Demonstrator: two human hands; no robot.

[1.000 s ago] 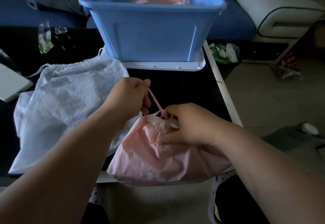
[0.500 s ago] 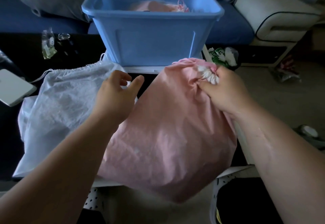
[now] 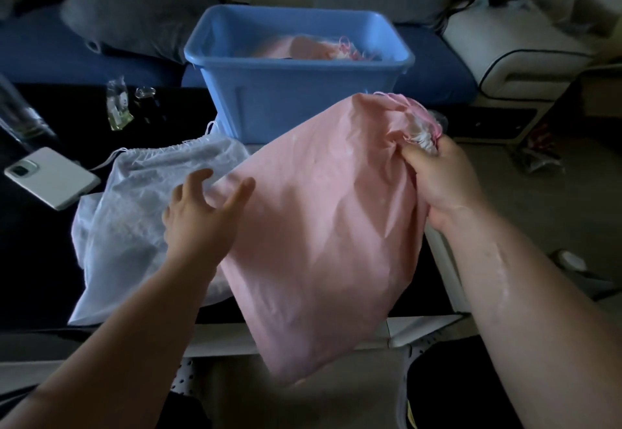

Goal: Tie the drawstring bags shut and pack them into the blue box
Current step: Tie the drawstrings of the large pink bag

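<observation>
A pink drawstring bag (image 3: 323, 226) hangs in the air in front of the blue box (image 3: 296, 99). My right hand (image 3: 441, 176) grips its gathered, cinched neck at the upper right. My left hand (image 3: 202, 213) is open with fingers spread, touching the bag's left side. A white drawstring bag (image 3: 134, 220) lies flat on the dark table to the left, its mouth toward the box. Inside the box lies another pink bag (image 3: 316, 48) with pink cords showing.
A white phone (image 3: 50, 176) lies on the table (image 3: 40, 260) at the left. Small clear wrappers (image 3: 117, 105) sit behind it. The box stands on a white lid at the table's far edge. A blue sofa (image 3: 84, 58) is behind; floor to the right.
My left hand let go of the pink cord and opened. My right hand lifted the pink bag by its neck off the table, up and to the right toward the box.
</observation>
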